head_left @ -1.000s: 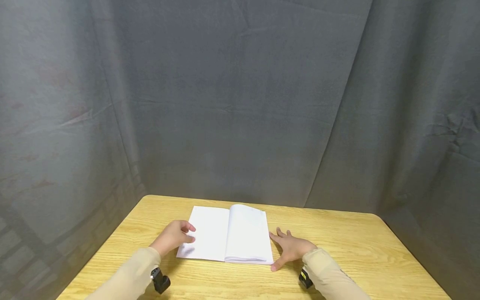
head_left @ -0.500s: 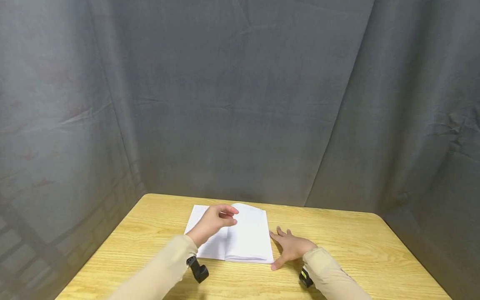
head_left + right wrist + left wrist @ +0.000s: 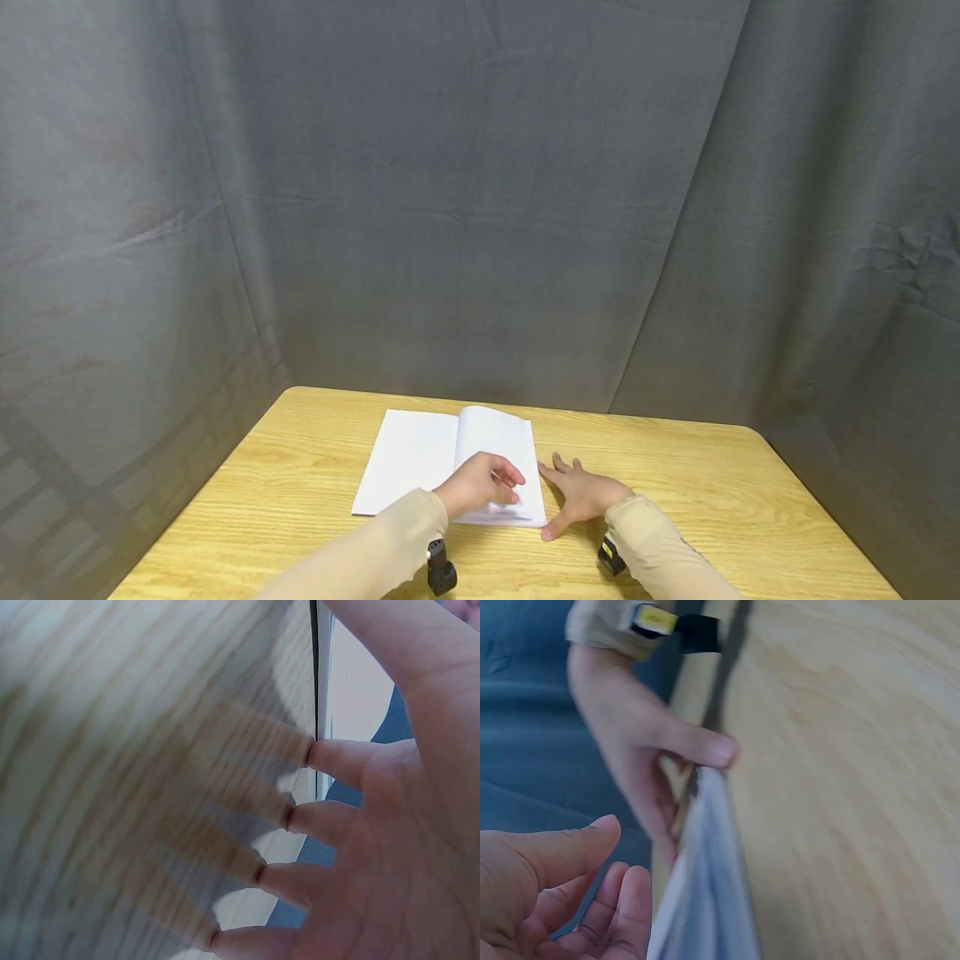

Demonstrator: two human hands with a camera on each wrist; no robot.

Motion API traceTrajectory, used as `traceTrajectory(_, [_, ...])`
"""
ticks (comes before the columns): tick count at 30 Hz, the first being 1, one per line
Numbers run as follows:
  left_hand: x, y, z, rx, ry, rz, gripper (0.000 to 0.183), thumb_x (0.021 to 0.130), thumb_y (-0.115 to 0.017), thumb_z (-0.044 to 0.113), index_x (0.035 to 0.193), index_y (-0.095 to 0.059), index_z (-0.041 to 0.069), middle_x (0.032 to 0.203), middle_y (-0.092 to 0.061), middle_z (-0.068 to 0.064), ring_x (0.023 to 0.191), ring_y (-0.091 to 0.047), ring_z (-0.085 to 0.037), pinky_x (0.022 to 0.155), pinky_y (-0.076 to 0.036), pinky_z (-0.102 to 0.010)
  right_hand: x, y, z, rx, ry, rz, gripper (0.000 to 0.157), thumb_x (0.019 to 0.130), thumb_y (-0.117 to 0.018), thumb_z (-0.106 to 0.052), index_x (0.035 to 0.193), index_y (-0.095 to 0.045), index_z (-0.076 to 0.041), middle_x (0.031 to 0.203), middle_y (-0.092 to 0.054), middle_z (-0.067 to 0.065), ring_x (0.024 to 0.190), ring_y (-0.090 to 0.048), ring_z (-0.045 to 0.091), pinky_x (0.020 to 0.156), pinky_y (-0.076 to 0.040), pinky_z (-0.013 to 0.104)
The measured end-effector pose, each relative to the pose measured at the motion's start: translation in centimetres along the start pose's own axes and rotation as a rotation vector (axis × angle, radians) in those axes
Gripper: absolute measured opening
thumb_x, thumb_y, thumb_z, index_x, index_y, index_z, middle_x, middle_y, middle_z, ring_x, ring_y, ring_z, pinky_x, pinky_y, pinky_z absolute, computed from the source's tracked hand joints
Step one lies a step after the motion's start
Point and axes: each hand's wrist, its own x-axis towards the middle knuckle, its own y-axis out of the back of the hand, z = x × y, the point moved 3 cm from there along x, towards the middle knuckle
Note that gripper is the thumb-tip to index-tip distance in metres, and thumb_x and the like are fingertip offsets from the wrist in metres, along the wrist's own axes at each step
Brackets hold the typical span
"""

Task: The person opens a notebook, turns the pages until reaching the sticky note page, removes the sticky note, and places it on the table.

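Observation:
An open notebook (image 3: 408,458) with white pages lies on the table, its right-hand page bulging up near the fold. Over that page is my left hand (image 3: 480,483), fingers loosely bent and thumb apart from them. The left wrist view shows nothing between the thumb and fingers of this left hand (image 3: 562,892). Beside the notebook's right edge, my right hand (image 3: 585,493) rests with fingers spread, its thumb at the near right corner. In the right wrist view, the fingertips of the right hand (image 3: 405,840) touch the wood, one right against the notebook's edge (image 3: 360,675).
The light wooden table (image 3: 712,508) has rounded far corners. Grey curtains (image 3: 450,208) hang behind it and on both sides. Each wrist wears a small black camera, the left camera (image 3: 441,568) and the right camera (image 3: 611,555), over beige sleeves.
My left hand has moved right from the notebook's left edge, across the fold, then toward me over the right page. The right hand and the notebook have stayed put.

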Motion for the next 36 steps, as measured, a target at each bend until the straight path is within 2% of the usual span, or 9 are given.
traceTrajectory(4, [0.1,-0.7,-0.7,0.056,0.017,-0.025,0.016,0.074,-0.076,-0.006,0.087,-0.069,-0.002,0.078,-0.065,-0.004,0.071,-0.055,-0.011,0.063,-0.046,-0.022,0.0,0.0,0.1,-0.001,-0.006,-0.009,0.113,0.064,-0.084,-0.053,0.152,-0.027,-0.009,0.156,-0.018,0.028,0.137,-0.016,0.06,0.094,-0.03,0.077])
traceTrajectory(9, [0.2,-1.4,-1.6,0.168,0.043,-0.019,0.013,0.072,-0.079,-0.002,0.079,-0.07,0.003,0.069,-0.059,0.004,0.066,-0.051,-0.008,0.062,-0.043,-0.021,0.0,-0.2,0.2,-0.002,-0.007,-0.016,0.113,0.065,-0.083,-0.053,0.152,-0.027,-0.009,0.157,-0.017,0.027,0.137,-0.015,0.06,0.093,-0.031,0.077])
traceTrajectory(15, [0.3,-1.7,-1.8,0.247,0.029,-0.018,0.017,0.068,-0.084,0.001,0.075,-0.069,0.005,0.067,-0.056,0.005,0.064,-0.047,-0.005,0.062,-0.041,-0.019,0.0,-0.3,0.3,-0.003,-0.012,-0.015,0.113,0.065,-0.084,-0.053,0.152,-0.027,-0.01,0.157,-0.017,0.027,0.137,-0.015,0.06,0.093,-0.03,0.078])
traceTrajectory(21, [0.3,-1.6,-1.5,0.293,0.022,-0.016,0.017,0.067,-0.084,0.0,0.074,-0.069,0.004,0.066,-0.055,0.006,0.062,-0.046,-0.004,0.061,-0.041,-0.018,0.0,-0.3,0.2,0.004,-0.017,-0.013,0.113,0.064,-0.084,-0.052,0.152,-0.027,-0.01,0.157,-0.017,0.026,0.138,-0.014,0.06,0.093,-0.03,0.078])
traceTrajectory(26, [0.3,-1.5,-1.5,0.287,0.031,-0.021,0.014,0.07,-0.082,0.0,0.074,-0.069,0.004,0.064,-0.055,0.006,0.061,-0.047,-0.005,0.059,-0.041,-0.019,0.1,-0.3,0.2,-0.002,-0.02,-0.016,0.113,0.065,-0.083,-0.053,0.152,-0.026,-0.011,0.157,-0.017,0.025,0.138,-0.015,0.059,0.092,-0.03,0.078])
traceTrajectory(31, [0.5,-1.2,-1.6,0.304,0.03,-0.042,0.011,0.079,-0.074,-0.002,0.086,-0.07,0.006,0.065,-0.054,0.004,0.058,-0.046,-0.006,0.056,-0.039,-0.019,0.1,-0.2,0.2,-0.014,-0.013,-0.021,0.113,0.065,-0.083,-0.055,0.152,-0.026,-0.011,0.157,-0.017,0.026,0.138,-0.015,0.059,0.091,-0.031,0.078])
traceTrajectory(36, [0.7,-1.0,-1.5,0.389,-0.007,-0.055,0.039,0.081,-0.066,-0.009,0.11,-0.067,0.018,0.064,-0.044,0.004,0.054,-0.038,-0.007,0.049,-0.033,-0.019,0.1,-0.1,0.1,-0.016,-0.009,-0.019,0.113,0.065,-0.082,-0.055,0.152,-0.026,-0.011,0.157,-0.017,0.026,0.138,-0.015,0.059,0.09,-0.032,0.078])
